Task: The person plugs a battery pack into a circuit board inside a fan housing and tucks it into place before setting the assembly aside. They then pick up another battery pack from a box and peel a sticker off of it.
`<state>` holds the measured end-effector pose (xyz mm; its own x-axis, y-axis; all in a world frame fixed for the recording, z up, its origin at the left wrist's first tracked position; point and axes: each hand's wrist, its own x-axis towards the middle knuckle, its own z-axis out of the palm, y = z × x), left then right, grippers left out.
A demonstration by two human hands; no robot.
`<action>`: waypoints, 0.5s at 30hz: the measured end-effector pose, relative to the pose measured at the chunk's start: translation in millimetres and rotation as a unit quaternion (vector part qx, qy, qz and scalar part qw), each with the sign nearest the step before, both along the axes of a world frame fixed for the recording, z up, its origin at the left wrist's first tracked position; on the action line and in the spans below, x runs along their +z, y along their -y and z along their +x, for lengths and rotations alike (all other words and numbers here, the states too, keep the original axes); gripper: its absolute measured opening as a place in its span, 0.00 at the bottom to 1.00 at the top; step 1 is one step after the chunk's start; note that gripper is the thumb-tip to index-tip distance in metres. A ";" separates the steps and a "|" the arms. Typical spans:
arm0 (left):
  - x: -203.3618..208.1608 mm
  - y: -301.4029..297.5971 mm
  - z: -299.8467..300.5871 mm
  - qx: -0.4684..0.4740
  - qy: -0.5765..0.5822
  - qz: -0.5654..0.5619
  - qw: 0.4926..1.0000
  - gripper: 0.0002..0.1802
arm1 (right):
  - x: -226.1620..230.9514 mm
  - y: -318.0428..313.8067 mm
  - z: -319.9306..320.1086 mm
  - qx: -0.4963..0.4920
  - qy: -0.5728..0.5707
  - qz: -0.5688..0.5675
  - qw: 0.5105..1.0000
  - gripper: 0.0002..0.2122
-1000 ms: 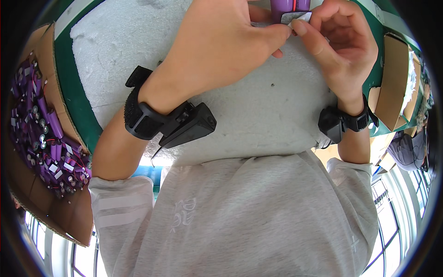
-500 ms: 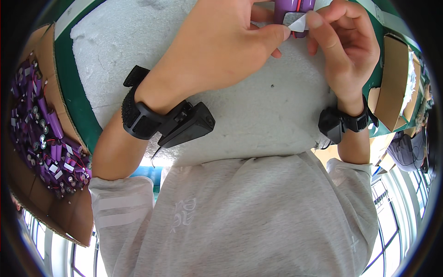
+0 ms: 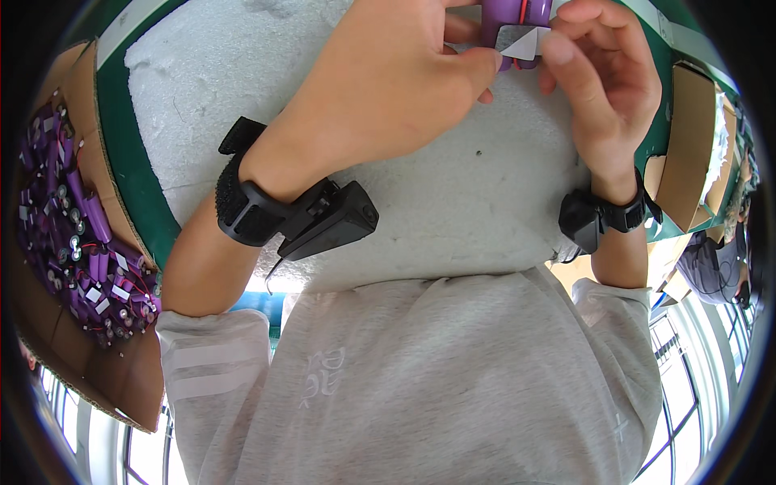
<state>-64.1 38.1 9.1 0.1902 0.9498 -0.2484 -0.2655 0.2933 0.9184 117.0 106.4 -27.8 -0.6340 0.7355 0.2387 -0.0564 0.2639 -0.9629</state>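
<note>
At the top edge, my left hand (image 3: 396, 81) grips a purple-wrapped battery pack (image 3: 503, 11) with a red wire running down its middle. Its thumb presses beside the pack's lower end, while the other fingers are partly hidden behind. A grey pad (image 3: 509, 35) lies across that end. My right hand (image 3: 614, 89) is closed at the pad's right side, thumb and forefinger pinching the corner of a white backing paper (image 3: 527, 45). The paper is folded back diagonally over part of the pad. The pack's upper end is out of the picture.
A white foam sheet (image 3: 453, 210) lies under my hands on a green table (image 3: 133, 153). At left, a cardboard box (image 3: 121, 380) holds many purple batteries (image 3: 97, 218). Another cardboard box (image 3: 685, 145) with white paper stands at right. Part of a person (image 3: 715, 263) shows at far right.
The white backing paper's folded-back corner shows larger, and my right thumb has shifted slightly down and right. The pack has moved a little downward in my left hand.
</note>
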 end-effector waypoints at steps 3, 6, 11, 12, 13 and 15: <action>-2.4 1.6 -1.2 0.001 0.002 0.006 1.000 0.37 | 9.5 5.1 -4.2 -0.008 0.021 -0.003 1.000 0.11; 0.3 2.2 -0.5 0.003 0.010 0.005 1.000 0.37 | 19.0 7.2 -6.0 -0.028 0.068 -0.011 0.997 0.12; -18.0 4.3 5.6 0.060 0.023 0.083 0.994 0.28 | 7.2 0.2 0.5 -0.003 0.056 0.024 0.998 0.14; -26.3 3.9 5.4 0.088 0.019 0.128 0.988 0.24 | 9.2 4.4 -6.0 -0.023 0.045 -0.004 0.999 0.11; -30.2 2.6 4.6 0.089 0.013 0.144 0.986 0.24 | 11.4 5.9 -9.4 -0.042 0.033 -0.031 0.998 0.09; -28.0 6.1 3.9 0.080 0.005 0.122 0.989 0.26 | 11.5 4.8 -7.1 -0.028 0.041 -0.017 0.999 0.13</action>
